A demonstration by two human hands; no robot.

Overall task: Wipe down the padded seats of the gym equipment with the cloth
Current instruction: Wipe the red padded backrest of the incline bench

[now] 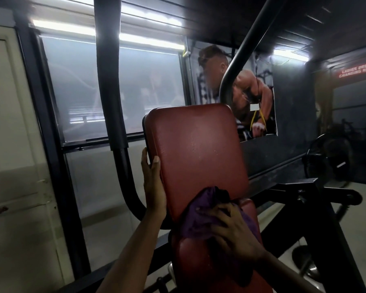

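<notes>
left hand (pixel 153 182) partly behind backrest (pixel 199 149) | right hand (pixel 235 231) maybe pressing cloth (pixel 199 222)

Single head-worn wide-angle view, facing forward and slightly down, close over the red backrest pad (pixel 197 149)
</notes>
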